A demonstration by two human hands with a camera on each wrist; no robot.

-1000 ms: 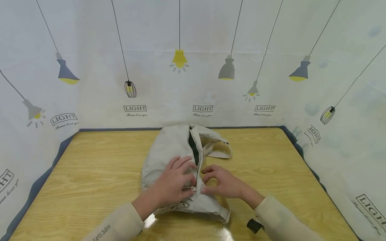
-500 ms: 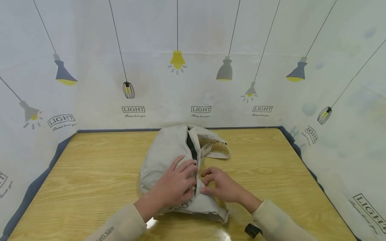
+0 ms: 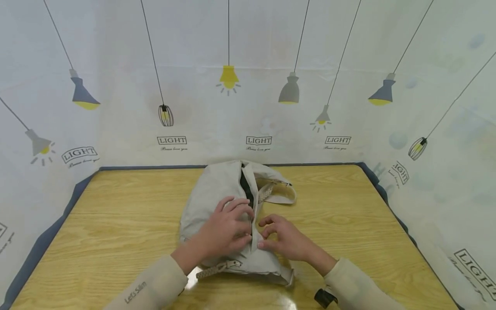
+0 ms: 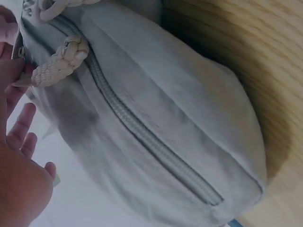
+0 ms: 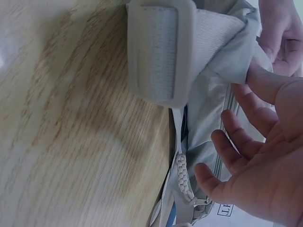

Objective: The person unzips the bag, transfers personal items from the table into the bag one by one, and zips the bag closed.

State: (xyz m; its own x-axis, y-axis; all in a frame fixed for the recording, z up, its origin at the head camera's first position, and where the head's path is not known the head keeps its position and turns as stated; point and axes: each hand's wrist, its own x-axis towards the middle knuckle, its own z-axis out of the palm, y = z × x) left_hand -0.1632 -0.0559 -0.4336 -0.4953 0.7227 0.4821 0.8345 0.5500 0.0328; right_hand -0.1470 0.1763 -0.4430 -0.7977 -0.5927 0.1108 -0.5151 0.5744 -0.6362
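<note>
A pale grey sling bag lies on the wooden table, its long main zipper partly open on a dark inside. My left hand is over the bag beside the zipper line. In the left wrist view its thumb and finger pinch the end of a braided zipper pull. Across from it, my right hand holds the bag's edge between thumb and forefinger, the other fingers spread loosely along the zipper. The front pocket zipper is closed.
The bag's strap loops out to the right on the table. A pale strap buckle hangs close in the right wrist view. Another braided cord lies at the bag's near end. Lamp-printed sheets surround the table.
My left hand dipped slightly, then shifted up along the zipper, away from me, uncovering the braided cord at the near end. The right hand keeps its hold on the edge.
</note>
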